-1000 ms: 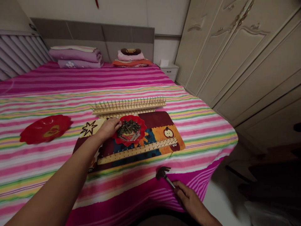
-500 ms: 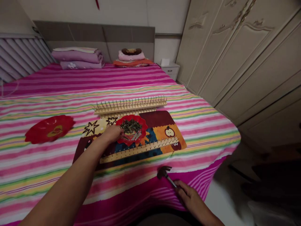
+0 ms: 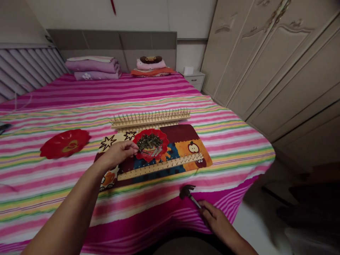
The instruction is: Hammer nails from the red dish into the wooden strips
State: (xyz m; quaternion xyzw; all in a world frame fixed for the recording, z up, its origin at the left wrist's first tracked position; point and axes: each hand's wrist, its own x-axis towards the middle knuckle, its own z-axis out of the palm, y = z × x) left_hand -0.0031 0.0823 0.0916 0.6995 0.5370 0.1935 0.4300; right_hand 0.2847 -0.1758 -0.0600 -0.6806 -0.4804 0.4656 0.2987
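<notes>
My left hand (image 3: 119,153) reaches over a patterned mat (image 3: 186,141) and pinches at the left rim of a red plate (image 3: 162,136) heaped with nails (image 3: 149,141); what its fingers hold is too small to see. A wooden strip (image 3: 159,166) with a few nails lies in front of the plate. A second strip (image 3: 151,118), full of upright nails, lies behind it. My right hand (image 3: 216,221) is closed on the handle of a hammer (image 3: 187,193) that rests at the bed's near edge.
All of this lies on a bed with a pink striped sheet (image 3: 79,106). An empty red plate (image 3: 65,143) sits to the left. Folded bedding (image 3: 92,65) is stacked by the headboard. Wardrobe doors (image 3: 278,63) stand to the right, past a small nightstand (image 3: 195,78).
My left hand has drawn back from the plate's upper left rim to its left side, fingers now pinched. The right hand stays on the hammer. The view has shifted slightly.
</notes>
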